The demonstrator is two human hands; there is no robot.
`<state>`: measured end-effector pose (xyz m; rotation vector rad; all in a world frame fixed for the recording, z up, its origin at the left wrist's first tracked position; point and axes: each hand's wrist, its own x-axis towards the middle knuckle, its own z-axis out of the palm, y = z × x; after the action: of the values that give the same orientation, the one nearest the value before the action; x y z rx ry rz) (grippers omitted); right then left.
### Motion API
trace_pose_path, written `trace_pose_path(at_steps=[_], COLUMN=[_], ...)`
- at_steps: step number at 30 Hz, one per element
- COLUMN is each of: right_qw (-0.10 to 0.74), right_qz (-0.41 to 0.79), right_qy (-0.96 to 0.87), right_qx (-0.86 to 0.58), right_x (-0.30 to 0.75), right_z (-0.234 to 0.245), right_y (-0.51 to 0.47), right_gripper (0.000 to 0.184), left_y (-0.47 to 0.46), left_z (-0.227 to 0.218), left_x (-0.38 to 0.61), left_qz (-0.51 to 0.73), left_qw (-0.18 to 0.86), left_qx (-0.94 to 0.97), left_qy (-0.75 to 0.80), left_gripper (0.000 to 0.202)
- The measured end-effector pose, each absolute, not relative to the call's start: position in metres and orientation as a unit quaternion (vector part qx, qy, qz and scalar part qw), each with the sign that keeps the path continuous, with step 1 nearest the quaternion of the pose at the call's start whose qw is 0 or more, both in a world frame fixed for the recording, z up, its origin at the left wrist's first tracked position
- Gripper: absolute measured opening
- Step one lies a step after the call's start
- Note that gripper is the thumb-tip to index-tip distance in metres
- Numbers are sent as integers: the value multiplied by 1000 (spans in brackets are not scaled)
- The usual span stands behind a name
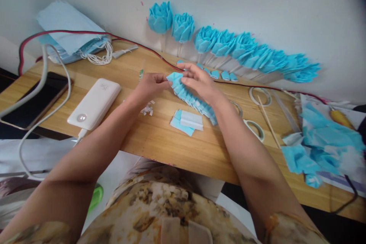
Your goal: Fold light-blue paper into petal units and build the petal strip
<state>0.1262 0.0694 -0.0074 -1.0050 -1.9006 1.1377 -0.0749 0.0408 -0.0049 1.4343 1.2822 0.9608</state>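
A slanting row of overlapping folded blue fabric petals (191, 97) lies on the wooden table in front of me. At the row's far left end, my left hand (153, 85) has its thumb and forefinger closed at the edge of the top petal. My right hand (200, 82) is over the upper side of the row, fingers apart, with fingertips near that same end petal. Closer to me are a few flat blue and white fabric pieces (187, 121). Small white scraps (148, 108) lie beside my left wrist. Several loose blue petals (224, 75) sit behind my right hand.
Blue fabric flowers (183, 27) on sticks lean along the wall. On the left are a stack of face masks (71, 32), a phone (37, 99) and a cabled white power bank (94, 103). Tape rolls (260, 131), a wooden stick (268, 122) and blue scraps (328, 133) lie right.
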Motion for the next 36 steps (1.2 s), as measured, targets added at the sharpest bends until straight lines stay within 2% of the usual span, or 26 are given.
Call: trace_pose_path(at_steps=[4, 9, 15, 17, 26, 31, 36], right_qw=[395, 451, 489, 493, 469, 371, 287], right_qz=[415, 413, 395, 392, 305, 166, 92], right_qy=[-712, -670, -643, -636, -723, -786, -797], right_qx=[-406, -421, -438, -446, -405, -466, -524], right_x=[137, 148, 155, 154, 152, 174, 200], right_z=[5, 15, 36, 47, 80, 60, 35], right_y=[72, 77, 68, 62, 14, -24, -48], right_gripper=[45, 36, 27, 25, 24, 15, 16], left_y=[46, 50, 51, 52, 50, 42, 32], left_z=[-6, -8, -5, -6, -12, -8, -7], left_x=[-83, -90, -95, -95, -89, -82, -76], left_qz=[383, 342, 244, 232, 314, 327, 320], left_qw=[417, 346, 186, 162, 158, 164, 204], left_qx=[610, 657, 707, 712, 722, 736, 758], left_qy=[554, 576, 637, 643, 595, 569, 531], left_gripper=[23, 16, 40, 43, 30, 28, 27])
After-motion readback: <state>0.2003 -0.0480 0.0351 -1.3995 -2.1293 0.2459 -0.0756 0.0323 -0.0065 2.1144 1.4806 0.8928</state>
